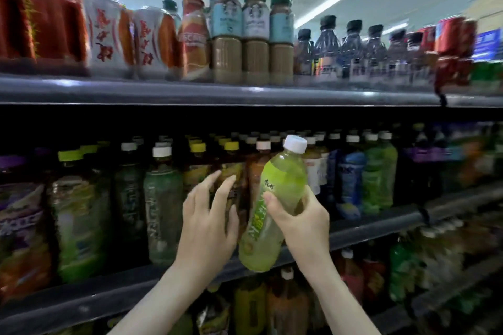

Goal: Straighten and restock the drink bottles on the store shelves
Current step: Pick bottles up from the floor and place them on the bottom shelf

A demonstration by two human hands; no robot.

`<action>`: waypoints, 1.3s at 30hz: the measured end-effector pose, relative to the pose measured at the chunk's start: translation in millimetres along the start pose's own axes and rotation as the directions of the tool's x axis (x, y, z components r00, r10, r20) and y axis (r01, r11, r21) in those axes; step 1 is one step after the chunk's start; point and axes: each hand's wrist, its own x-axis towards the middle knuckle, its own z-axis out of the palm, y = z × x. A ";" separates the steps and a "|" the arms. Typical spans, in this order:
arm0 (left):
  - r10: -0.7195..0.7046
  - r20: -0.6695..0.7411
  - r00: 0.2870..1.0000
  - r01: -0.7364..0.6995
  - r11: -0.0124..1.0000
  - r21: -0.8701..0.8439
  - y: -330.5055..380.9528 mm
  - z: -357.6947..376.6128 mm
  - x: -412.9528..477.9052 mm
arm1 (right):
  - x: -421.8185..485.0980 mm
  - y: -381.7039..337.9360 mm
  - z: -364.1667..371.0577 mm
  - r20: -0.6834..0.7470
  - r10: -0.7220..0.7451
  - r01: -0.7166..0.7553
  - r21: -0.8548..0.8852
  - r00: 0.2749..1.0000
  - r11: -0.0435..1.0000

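Dark metal shelf [367, 226], strip-lit shop.
I see right hand [302, 221] gripping tilted green plastic bottle [283, 179]; left hand [206, 220] spread beside it.

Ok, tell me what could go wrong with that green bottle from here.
The right hand holds the green bottle tilted, off the shelf; it could slip and drop. The row looks packed tight, so pushing it in may topple neighbours. The open left hand by the brown bottle could knock it.
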 end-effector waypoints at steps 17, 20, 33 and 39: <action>0.005 0.206 0.978 -0.058 0.965 0.255 132.5 197.2 43.2 | 114.6 129.1 -203.5 -0.071 0.166 -0.173 -0.124 0.984 0.977; 0.014 0.213 0.977 -0.056 0.979 0.195 143.4 217.1 46.1 | 125.1 136.0 -217.4 -0.130 0.156 -0.172 -0.129 0.979 0.977; -0.306 0.272 0.912 0.352 0.926 -0.140 200.1 300.0 67.1 | 209.3 172.9 -306.5 -0.446 -0.034 -0.030 -0.136 0.895 0.990; -0.444 0.215 0.870 0.473 0.874 -0.112 215.0 325.5 69.7 | 246.9 216.0 -323.3 -0.223 0.092 -0.111 -0.074 0.971 0.991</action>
